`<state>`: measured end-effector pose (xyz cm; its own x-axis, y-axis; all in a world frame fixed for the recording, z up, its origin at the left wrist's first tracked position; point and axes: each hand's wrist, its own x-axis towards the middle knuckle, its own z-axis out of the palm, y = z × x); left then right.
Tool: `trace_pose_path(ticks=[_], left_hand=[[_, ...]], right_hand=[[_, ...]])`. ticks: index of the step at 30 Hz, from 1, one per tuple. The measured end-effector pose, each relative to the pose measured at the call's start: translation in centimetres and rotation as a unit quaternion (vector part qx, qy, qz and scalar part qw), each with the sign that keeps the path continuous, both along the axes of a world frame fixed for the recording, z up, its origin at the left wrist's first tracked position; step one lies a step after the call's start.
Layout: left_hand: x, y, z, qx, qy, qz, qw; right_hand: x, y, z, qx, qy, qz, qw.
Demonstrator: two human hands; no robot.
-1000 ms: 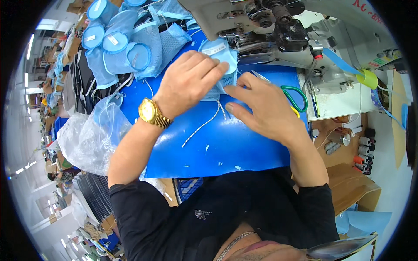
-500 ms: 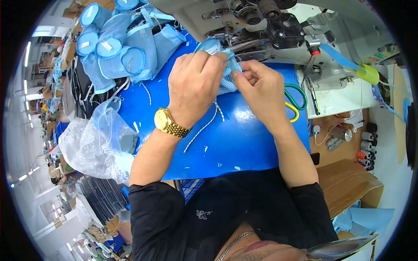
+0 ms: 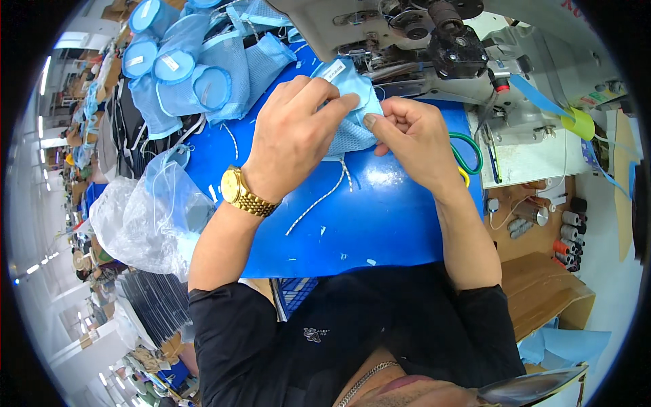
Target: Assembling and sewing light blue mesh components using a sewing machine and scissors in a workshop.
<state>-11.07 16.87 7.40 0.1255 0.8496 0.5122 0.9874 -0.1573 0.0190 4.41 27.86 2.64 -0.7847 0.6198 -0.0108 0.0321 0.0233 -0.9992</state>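
Hands meet over a light blue mesh pouch at the far edge of the blue bench, just in front of the grey sewing machine. Left hand, with a gold watch on its wrist, closes its fingers over the pouch's top edge. Right hand pinches the same pouch from the other side, thumb and fingers tight on the fabric. A white cord trails from the pouch across the bench toward the person. Finished blue pouches lie piled at the far left, a clear plastic bag sits beside the left forearm, and green-handled scissors rest right of the right hand.
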Motion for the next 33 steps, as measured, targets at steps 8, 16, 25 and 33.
trace_pose_path(ticks=[8,16,25,33], left_hand=[[-0.5,0.3,-0.4,0.009,0.014,0.0,1.0],[0.3,0.3,-0.6,-0.006,-0.018,0.029,0.999],[1.2,1.2,-1.1,0.024,-0.053,0.043,0.997],[1.5,1.4,-0.9,0.014,-0.087,0.073,0.993]], right_hand=[[-0.4,0.2,0.1,-0.034,0.025,-0.017,0.999],[-0.8,0.4,-0.1,-0.006,0.03,-0.022,0.999],[-1.3,0.5,-0.2,0.027,0.033,-0.067,0.997],[-2.0,0.4,-0.5,0.135,0.033,-0.136,0.981]])
